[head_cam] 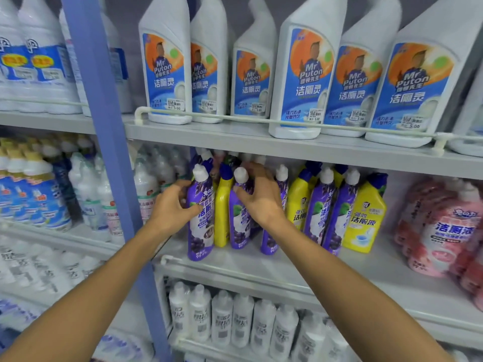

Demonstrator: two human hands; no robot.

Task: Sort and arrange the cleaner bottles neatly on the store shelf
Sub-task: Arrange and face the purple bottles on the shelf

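Two grips — left hand (171,207) round first purple bottle (201,232), right hand (261,199) round second bottle (239,231)

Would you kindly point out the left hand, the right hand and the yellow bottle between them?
left hand (170,209): head view, back of the hand.
right hand (261,198): head view, back of the hand.
yellow bottle (222,212): head view, yellow body below its blue cap.

Bright even light; bottles (31,267) at L edge blurry, wide-angle warp.
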